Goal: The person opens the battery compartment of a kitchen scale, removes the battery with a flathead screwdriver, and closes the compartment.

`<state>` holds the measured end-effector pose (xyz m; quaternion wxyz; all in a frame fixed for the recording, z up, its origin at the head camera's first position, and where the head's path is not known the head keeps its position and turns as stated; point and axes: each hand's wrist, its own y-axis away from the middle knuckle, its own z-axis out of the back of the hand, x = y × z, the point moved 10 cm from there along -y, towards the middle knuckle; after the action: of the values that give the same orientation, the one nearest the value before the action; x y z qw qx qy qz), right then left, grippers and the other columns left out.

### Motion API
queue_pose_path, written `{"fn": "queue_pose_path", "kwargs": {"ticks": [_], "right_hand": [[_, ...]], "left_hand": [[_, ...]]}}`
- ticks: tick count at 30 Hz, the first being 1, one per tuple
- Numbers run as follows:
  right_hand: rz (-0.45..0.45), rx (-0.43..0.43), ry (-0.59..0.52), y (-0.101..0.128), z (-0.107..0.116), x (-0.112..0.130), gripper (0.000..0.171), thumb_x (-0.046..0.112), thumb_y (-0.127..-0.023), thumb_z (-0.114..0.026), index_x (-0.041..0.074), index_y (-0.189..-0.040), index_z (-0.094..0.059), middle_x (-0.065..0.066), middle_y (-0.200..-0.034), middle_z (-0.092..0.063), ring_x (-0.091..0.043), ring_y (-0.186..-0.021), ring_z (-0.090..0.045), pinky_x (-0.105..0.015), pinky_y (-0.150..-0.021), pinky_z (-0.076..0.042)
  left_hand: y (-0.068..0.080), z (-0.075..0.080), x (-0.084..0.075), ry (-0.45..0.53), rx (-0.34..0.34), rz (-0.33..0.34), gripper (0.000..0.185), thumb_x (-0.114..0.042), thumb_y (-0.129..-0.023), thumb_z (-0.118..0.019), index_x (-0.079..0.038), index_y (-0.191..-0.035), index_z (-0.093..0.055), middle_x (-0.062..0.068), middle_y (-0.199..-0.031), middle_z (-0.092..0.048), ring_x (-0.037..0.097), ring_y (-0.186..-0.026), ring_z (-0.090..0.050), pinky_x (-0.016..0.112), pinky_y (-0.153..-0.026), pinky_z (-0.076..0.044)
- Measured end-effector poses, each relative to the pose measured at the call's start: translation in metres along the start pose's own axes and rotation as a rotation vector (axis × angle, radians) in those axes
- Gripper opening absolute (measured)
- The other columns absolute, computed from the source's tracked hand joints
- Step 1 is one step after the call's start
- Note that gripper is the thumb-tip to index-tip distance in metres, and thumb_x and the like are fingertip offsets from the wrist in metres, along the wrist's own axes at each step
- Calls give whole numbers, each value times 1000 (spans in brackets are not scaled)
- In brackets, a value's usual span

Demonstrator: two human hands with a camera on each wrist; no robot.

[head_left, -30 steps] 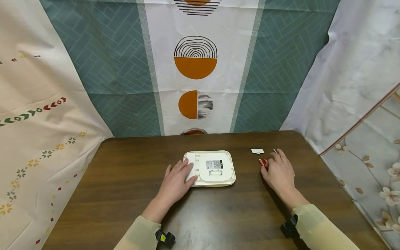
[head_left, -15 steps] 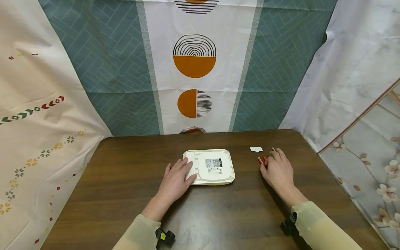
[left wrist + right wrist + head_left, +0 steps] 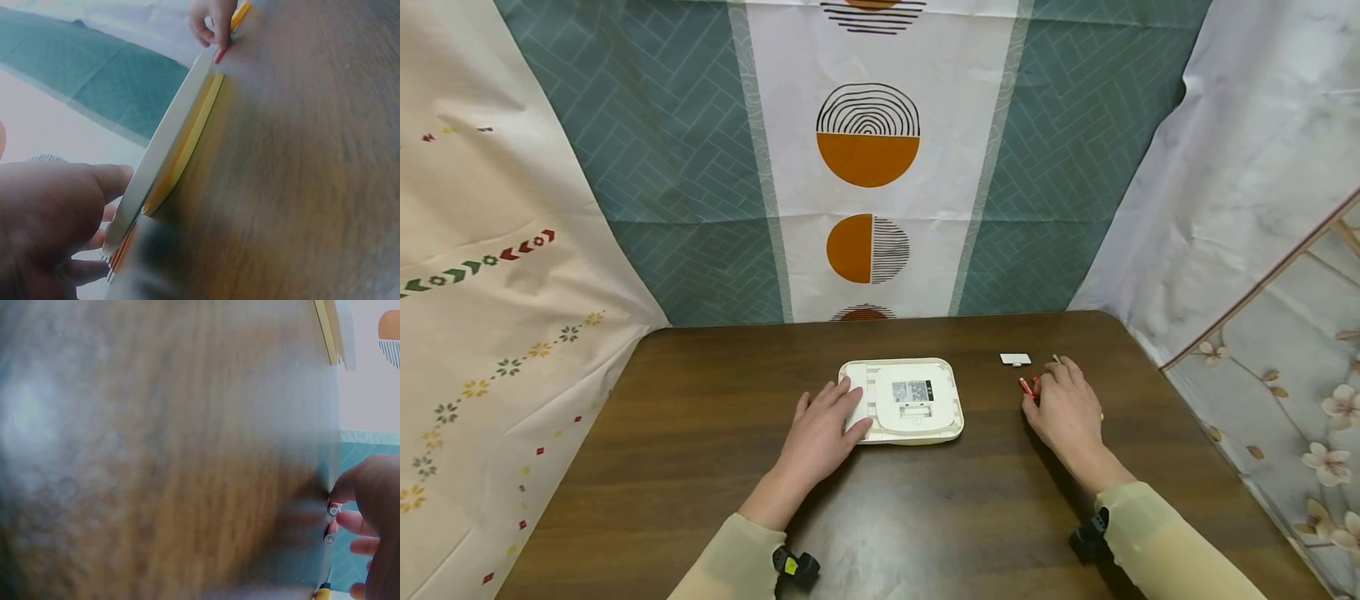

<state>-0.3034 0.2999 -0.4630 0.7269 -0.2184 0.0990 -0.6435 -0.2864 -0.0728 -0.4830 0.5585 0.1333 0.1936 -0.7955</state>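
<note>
In the head view a white device [image 3: 917, 421] with rounded corners lies underside up, showing a label and an open battery slot. A yellow layer [image 3: 187, 150] shows beneath it. My left hand [image 3: 822, 429] rests on its left end, fingers spread and fairly straight, thumb near the front edge. Off to the right, my right hand [image 3: 1063, 412] bends over two red batteries [image 3: 329, 539]. Its thumb and index finger pinch the nearer battery [image 3: 333, 510]. A yellow-handled screwdriver [image 3: 323, 592] lies under the right hand, its metal tip showing past the fingers.
A small white cover [image 3: 1016, 359] with a tab lies behind the batteries. The brown wooden table [image 3: 715, 400] ends at a patterned cloth backdrop [image 3: 880, 192]. Cloths also hang at the left and right sides.
The right hand has shifted slightly left, and a bit of the yellow handle now shows at its right side. The left hand and the white device stay put.
</note>
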Motion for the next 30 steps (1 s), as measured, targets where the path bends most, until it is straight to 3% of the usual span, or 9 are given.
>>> {"fn": "queue_pose_path", "kwargs": {"ticks": [19, 30], "right_hand": [[11, -43, -16, 0, 6, 3, 25, 16, -87, -84, -1, -91, -66, -29, -121, -68, -50, -134, -55, -61, -112, -48], [-11, 8, 7, -4, 2, 5, 66, 28, -95, -86, -13, -140, -63, -35, -137, -65, -54, -138, -53, -65, -116, -44]], "left_hand": [[-1, 0, -1, -16, 1, -1, 62, -43, -107, -74, -11, -159, -61, 15, -170, -48, 41, -159, -41, 73, -127, -23], [0, -1, 0, -14, 0, 3, 63, -43, -107, -74, -11, -160, -61, 15, -170, -47, 41, -159, -40, 73, -127, -22]]}}
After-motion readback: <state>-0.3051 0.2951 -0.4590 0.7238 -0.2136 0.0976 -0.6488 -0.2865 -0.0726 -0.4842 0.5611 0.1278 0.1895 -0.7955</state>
